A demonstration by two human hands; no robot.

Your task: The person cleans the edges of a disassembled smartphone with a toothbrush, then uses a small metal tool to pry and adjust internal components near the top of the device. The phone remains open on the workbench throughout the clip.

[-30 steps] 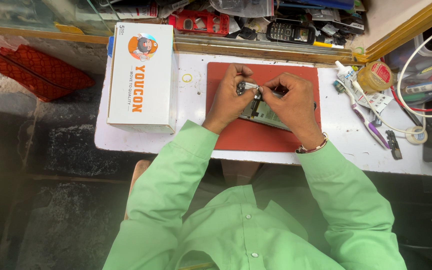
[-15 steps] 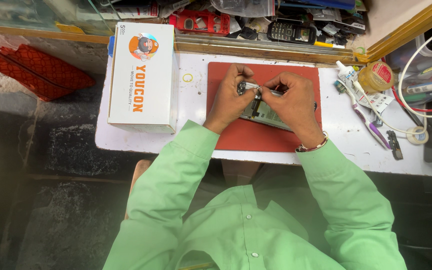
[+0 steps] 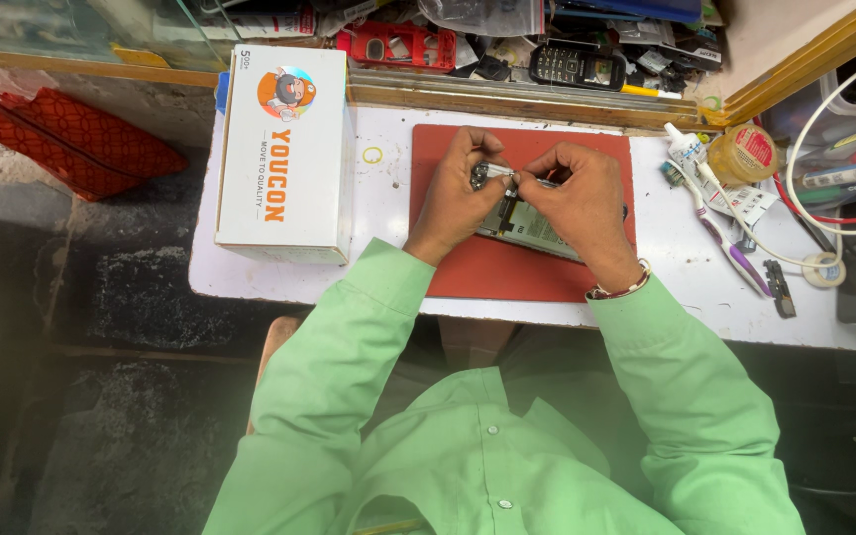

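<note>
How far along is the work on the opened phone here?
Done: the phone lies opened on the red mat, its insides exposed. In hand: the left hand steadies its top end, while the right hand pinches a small pale piece over it. Left: the phone is not closed up; the toothbrush and glue bottle lie unused at right.

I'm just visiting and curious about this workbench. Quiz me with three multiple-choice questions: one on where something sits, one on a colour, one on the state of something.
1. Where does the white box lie relative to the mat?
A. To its left in the picture
B. On top of it
C. To its right in the picture

2. What colour is the mat?
A. Blue
B. Red
C. Yellow

3. What state is the phone under the hands in?
A. Sealed in packaging
B. Opened, insides showing
C. Lying in the box

Answers:
1 A, the box lies beside the mat's left edge.
2 B, it shows red around both hands.
3 B, the left hand and right hand work on its exposed interior.
</note>
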